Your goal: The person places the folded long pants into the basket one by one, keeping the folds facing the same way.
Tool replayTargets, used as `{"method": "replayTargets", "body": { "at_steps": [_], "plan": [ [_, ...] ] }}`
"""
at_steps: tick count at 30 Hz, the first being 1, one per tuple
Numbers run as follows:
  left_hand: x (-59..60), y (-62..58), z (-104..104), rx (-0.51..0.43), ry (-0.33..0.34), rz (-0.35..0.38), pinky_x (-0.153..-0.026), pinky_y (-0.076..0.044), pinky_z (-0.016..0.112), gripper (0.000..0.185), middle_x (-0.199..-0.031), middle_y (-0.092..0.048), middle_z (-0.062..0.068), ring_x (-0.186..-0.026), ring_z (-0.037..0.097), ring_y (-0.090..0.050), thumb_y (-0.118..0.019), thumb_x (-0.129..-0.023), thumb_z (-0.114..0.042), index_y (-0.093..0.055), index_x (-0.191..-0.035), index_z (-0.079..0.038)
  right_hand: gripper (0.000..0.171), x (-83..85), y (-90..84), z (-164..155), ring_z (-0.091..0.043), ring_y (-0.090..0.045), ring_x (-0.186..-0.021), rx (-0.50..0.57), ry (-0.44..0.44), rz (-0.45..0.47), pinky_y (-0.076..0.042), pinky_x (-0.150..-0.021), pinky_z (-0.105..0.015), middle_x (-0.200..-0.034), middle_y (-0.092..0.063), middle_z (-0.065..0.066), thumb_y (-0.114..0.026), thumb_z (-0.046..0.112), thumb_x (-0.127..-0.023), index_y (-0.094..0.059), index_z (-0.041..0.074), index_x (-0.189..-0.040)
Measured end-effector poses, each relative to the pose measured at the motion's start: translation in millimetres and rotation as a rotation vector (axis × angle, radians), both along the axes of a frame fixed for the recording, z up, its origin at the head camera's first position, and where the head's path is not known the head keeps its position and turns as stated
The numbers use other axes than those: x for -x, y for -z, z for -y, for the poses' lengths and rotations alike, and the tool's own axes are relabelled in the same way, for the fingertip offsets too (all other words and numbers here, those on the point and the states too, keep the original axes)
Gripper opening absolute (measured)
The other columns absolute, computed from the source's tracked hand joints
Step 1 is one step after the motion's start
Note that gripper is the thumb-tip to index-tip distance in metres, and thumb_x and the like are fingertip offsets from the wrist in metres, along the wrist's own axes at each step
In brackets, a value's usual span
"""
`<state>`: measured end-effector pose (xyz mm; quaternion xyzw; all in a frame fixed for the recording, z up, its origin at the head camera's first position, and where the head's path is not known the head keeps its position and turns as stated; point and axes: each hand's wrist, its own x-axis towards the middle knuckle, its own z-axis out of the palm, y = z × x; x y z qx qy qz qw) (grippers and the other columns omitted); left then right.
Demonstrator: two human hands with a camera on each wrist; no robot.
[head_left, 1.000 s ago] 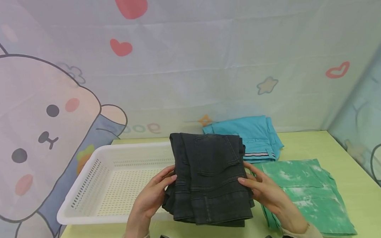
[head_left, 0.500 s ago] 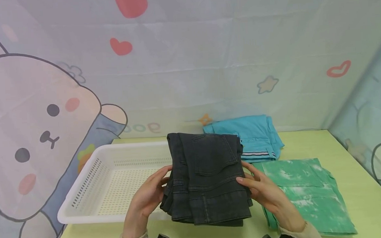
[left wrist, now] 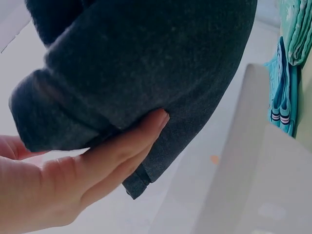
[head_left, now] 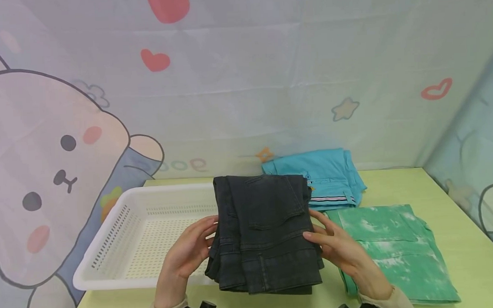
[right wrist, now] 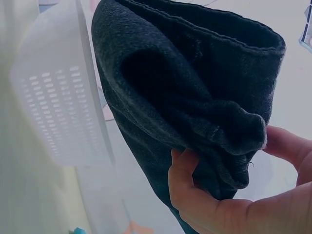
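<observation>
Black jeans (head_left: 270, 235) are folded into a thick, roughly rectangular bundle and held up over the near middle of the tabletop (head_left: 396, 186), in front of the right part of the basket. Their denim is matte and slightly faded along the seams, with a curved patch pocket and a stitched waistband with a belt loop facing up. Seen from the right wrist, the folded layers bulge into soft rolls with dark hollows between them. How high the bundle hangs is hard to judge from the head view.

The left hand (head_left: 192, 246) grasps the bundle's left side, its fingers laid along the cloth. The right hand (head_left: 341, 246) grips the opposite side, thumb on the upper face and fingers bent against the side.

Toward the tabletop's far left corner stands a white plastic basket (head_left: 120, 283), a shallow rectangle with a smooth rounded rim, slotted walls and a floor pierced by a fine grid. Green trousers (head_left: 403, 253), mottled with white patches, lie folded into a flat square near the right edge. Just behind them, by the far edge, blue trousers (head_left: 331, 168) lie folded, smooth and lightly creased, with a striped waistband. A pale cloth backdrop (head_left: 243, 80) printed with hearts and a cartoon animal rises beyond the far edge.
</observation>
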<state>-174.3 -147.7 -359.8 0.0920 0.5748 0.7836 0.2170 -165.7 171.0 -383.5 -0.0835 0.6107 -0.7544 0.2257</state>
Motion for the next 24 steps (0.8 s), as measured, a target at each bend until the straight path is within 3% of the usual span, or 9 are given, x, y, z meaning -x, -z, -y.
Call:
{"method": "replayTargets", "body": {
  "at_steps": [4, 7, 15, 24],
  "plan": [
    [-0.7, 0.0, 0, 0.048, -0.041, -0.004, -0.081, -0.043, 0.026, 0.041, -0.106, -0.052, -0.008, -0.094, 0.011, -0.05, -0.034, -0.097, -0.022, -0.031, -0.133, -0.003, 0.076, 0.6, 0.3, 2, -0.007, -0.056, -0.104, 0.008, -0.003, -0.003, -0.04, -0.095, -0.039, -0.147, -0.012, -0.021, -0.051, 0.016, -0.09, 0.004, 0.017, -0.144],
    [-1.7, -0.8, 1, 0.077, -0.052, -0.01, -0.082, -0.043, 0.027, 0.051, -0.106, -0.052, -0.008, -0.095, 0.011, -0.049, -0.033, -0.097, -0.021, -0.017, -0.139, 0.003, 0.077, 1.0, 0.1, 4, -0.008, -0.055, -0.105, 0.018, -0.007, -0.002, -0.038, -0.096, -0.041, -0.147, -0.012, -0.021, -0.051, 0.015, -0.09, 0.003, 0.017, -0.144],
    [-6.1, -7.8, 6, 0.103, -0.077, -0.02, -0.083, -0.044, 0.028, 0.053, -0.106, -0.054, -0.01, -0.095, 0.01, -0.052, -0.035, -0.097, -0.023, -0.017, -0.14, 0.002, 0.078, -0.1, -2.1, 10, -0.009, -0.055, -0.106, 0.033, -0.005, 0.008, -0.034, -0.099, -0.046, -0.146, -0.014, -0.022, -0.052, 0.014, -0.089, 0.002, 0.017, -0.144],
    [-8.0, -12.5, 15, 0.137, -0.029, -0.055, -0.082, -0.044, 0.029, 0.056, -0.105, -0.055, -0.01, -0.092, 0.009, -0.054, -0.036, -0.097, -0.022, -0.015, -0.138, 0.008, 0.08, -2.0, -3.7, 18, -0.013, -0.051, -0.112, 0.031, -0.017, 0.02, -0.03, -0.103, -0.048, -0.147, -0.008, -0.024, -0.054, 0.015, -0.088, 0.003, 0.016, -0.144]
  ]
}}
